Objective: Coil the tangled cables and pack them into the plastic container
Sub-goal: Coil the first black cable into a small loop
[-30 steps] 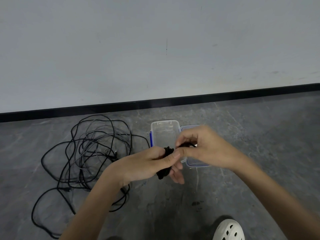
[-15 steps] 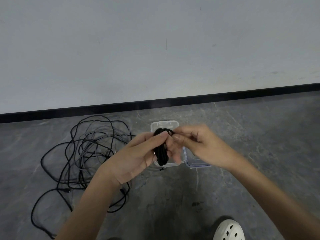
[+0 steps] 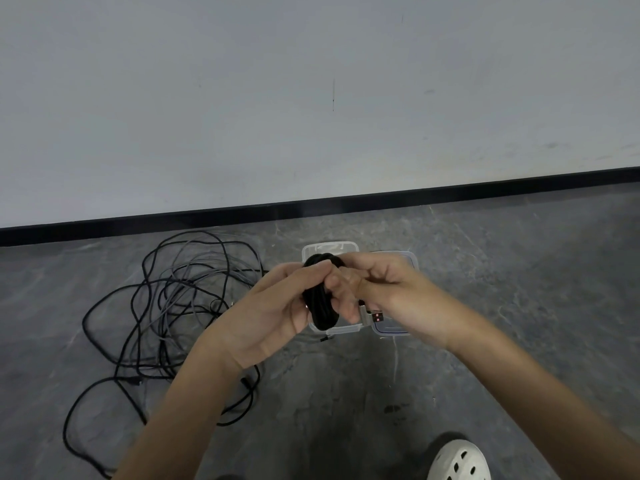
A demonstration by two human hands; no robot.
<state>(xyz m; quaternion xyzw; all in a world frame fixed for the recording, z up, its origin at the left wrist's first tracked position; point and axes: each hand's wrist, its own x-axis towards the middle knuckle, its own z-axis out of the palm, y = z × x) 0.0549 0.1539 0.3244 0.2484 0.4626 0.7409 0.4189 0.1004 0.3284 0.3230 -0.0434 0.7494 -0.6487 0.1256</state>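
Your left hand [image 3: 270, 317] is curled around a black cable coil [image 3: 320, 311], thumb across the front and fingertips behind. The coil is a tight, upright oval bundle of matte round cord. Your right hand [image 3: 401, 299] meets it from the other side, fingers bent and pinching the coil's upper loops. A USB plug [image 3: 376, 317], a flat metal rectangle with a dark insert, sticks out under that palm. You hold the coil in the air, directly over the clear plastic container [image 3: 327, 247]. This rounded-corner rectangular tub sits on the floor, and its contents are hidden behind your hands. Its lid [image 3: 408, 259], clear with a blue seal, lies flat just beside it on the right. To your left, a loose tangle of cables [image 3: 180, 292] sprawls in wide loops, thin black cords mixed with grey ones. The floor [image 3: 519, 289] is mottled grey stone. A white perforated clog [image 3: 457, 460] shows at the bottom edge.
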